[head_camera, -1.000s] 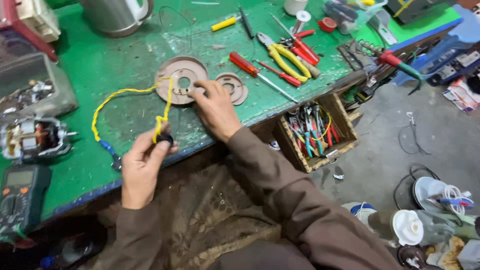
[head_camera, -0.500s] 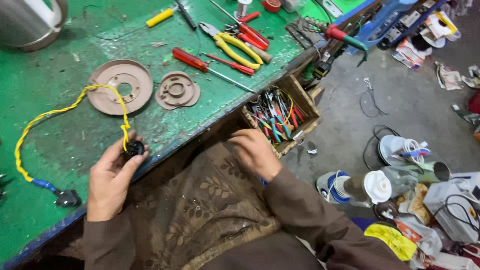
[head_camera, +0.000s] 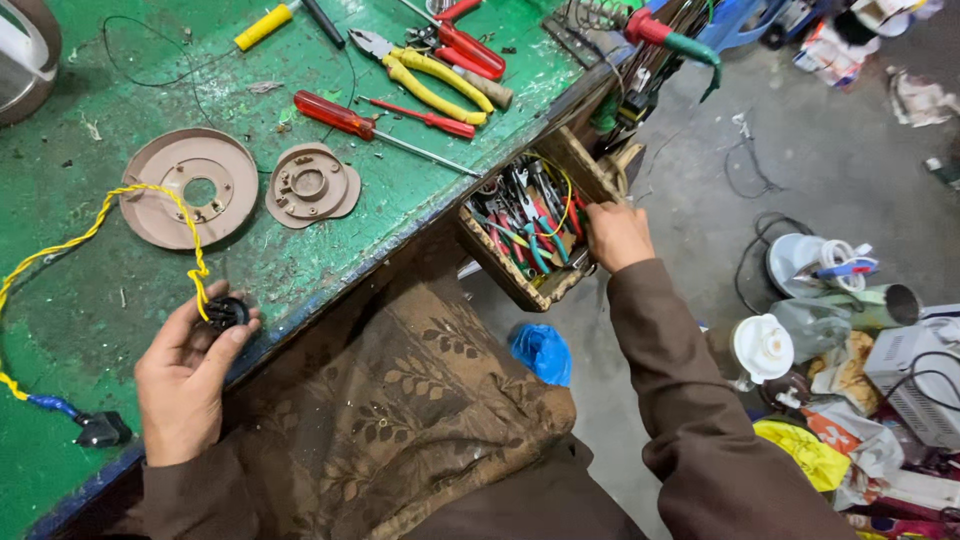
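Two brown plastic plates lie loose on the green workbench (head_camera: 400, 190) in the head view, the larger round base plate (head_camera: 188, 187) and the smaller inner disc (head_camera: 312, 184) side by side, so whatever they belong to looks taken apart and not yet reassembled. At the bench edge the left hand (head_camera: 190, 375) curls its fingers around a small black connector (head_camera: 226, 313), from which a twisted yellow cord (head_camera: 70, 245) runs across the bench to a black plug (head_camera: 103, 429). Off to the side, the right hand (head_camera: 618, 235) rests on the rim of a wooden tool drawer (head_camera: 530, 235) full of pliers and cutters, fingers bent inward; whether they hold a tool cannot be told. A red screwdriver (head_camera: 350, 118) and yellow-handled pliers (head_camera: 425, 75) lie untouched.
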